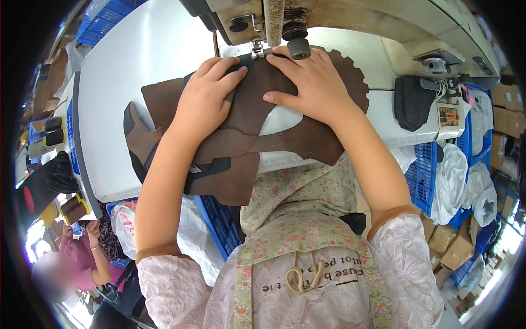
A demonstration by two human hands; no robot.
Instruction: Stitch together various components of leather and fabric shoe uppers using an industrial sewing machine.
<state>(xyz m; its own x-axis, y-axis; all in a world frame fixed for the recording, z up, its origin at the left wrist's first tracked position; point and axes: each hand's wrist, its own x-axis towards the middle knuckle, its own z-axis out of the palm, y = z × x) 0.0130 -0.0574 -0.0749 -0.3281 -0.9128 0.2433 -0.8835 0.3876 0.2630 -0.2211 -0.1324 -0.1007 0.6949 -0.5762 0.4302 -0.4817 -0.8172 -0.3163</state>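
Observation:
Brown leather shoe-upper pieces [235,143], joined by seams and edged in places with black, are spread across the white sewing machine table. Their far edge lies under the metal presser foot [256,49]. My left hand [204,98] presses on the leather left of the foot, its fingers bent and its thumb apart, with a dark strip near the fingertips. On the other side my right hand [313,85] lies with fingers stretched and thumb spread, touching the leather near the foot. A curved opening in the leather shows white table below the right thumb. The needle's tip cannot be made out.
The sewing machine arm [378,22] crosses above my hands. A black padded block [412,103] stands at the table's right. Blue crates [421,175] with white bags flank the table, and cardboard boxes [455,244] sit at right. Another person [82,263] is at lower left.

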